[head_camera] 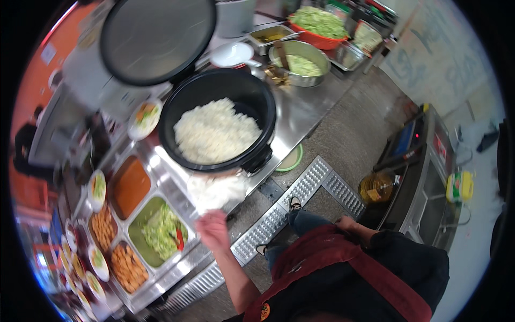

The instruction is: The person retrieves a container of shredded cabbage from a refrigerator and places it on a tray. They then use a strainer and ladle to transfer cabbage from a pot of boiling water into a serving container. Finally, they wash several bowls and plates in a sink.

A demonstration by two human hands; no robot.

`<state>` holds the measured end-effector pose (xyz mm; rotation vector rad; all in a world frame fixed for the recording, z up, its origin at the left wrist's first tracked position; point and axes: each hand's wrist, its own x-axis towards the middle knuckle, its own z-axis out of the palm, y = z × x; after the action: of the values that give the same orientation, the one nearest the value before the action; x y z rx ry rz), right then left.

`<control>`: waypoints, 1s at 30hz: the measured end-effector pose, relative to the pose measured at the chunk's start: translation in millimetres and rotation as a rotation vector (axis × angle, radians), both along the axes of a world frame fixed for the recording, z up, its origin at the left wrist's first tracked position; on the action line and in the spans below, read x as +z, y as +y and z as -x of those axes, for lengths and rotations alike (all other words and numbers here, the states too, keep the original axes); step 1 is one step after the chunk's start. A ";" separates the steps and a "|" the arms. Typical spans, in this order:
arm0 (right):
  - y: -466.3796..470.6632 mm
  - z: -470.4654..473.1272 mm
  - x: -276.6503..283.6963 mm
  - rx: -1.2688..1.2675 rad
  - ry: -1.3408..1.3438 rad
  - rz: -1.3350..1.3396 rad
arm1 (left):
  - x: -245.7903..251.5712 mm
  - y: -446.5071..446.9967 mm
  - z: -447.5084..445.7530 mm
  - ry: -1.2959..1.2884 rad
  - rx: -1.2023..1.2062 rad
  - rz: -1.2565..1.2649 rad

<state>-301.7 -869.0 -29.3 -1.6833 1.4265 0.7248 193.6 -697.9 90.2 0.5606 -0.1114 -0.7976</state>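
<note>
My left hand (213, 230), blurred, is at the counter edge beside a crumpled white sheet, cloth or plastic (217, 191). I cannot tell whether its fingers grip the sheet. My right hand (345, 223) hangs by the hip against the dark red apron (318, 251), its fingers partly hidden. Ahead stands a large black rice cooker (245, 86), its lid (159, 40) raised, with cooked white rice (217, 133) inside. Left of my left hand, steel wells hold shredded green vegetable with red chilli (163, 233), orange-brown sauce (130, 187) and browned chunks of food (128, 267).
Filled white dishes (97, 261) line the counter's far side. A steel pot (322, 60) and an orange basin (322, 41) hold shredded greens. Below are a metal floor grate (277, 215) and a green-rimmed basin (295, 159). An oil jug (376, 187) stands by a dark cabinet (422, 161) on the right.
</note>
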 end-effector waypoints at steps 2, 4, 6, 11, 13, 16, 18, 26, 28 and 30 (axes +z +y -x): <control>-20.5 3.8 -5.6 0.025 -0.040 0.011 | -9.4 -65.5 -43.9 0.258 0.319 0.097; -53.7 16.2 -6.1 0.041 -0.166 0.013 | -37.6 -109.4 -54.0 0.268 0.531 -0.151; -94.3 30.3 0.8 -0.139 -0.252 0.017 | -58.0 -126.2 -57.6 0.172 0.609 -0.349; -253.5 -8.7 71.8 -0.006 -0.147 0.188 | -38.4 -137.4 -54.2 0.146 0.693 -0.686; -335.6 -85.1 118.7 0.114 -0.546 0.478 | -2.2 -147.0 -50.6 0.028 0.740 -0.979; -440.7 -228.9 189.7 0.554 -1.185 0.977 | 50.1 -189.1 -31.4 -0.361 0.870 -1.234; -472.7 -317.2 221.8 0.991 -1.237 1.278 | 97.8 -207.8 -9.0 -0.577 0.986 -1.411; -652.0 -431.0 229.1 -2.364 -1.732 -1.798 | 134.5 -425.9 86.5 -1.114 0.392 -1.127; -717.9 -419.9 225.8 -2.597 -1.694 -2.098 | 124.5 -479.1 125.8 -1.097 0.173 -0.923; -781.5 -397.0 218.9 -2.795 -1.287 -2.198 | 116.5 -525.3 163.3 -0.993 -0.034 -0.720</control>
<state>95.2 -1650.4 189.6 -4.2061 -0.0147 1.5716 30.3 -1223.1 206.7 1.6131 -0.7642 -0.5097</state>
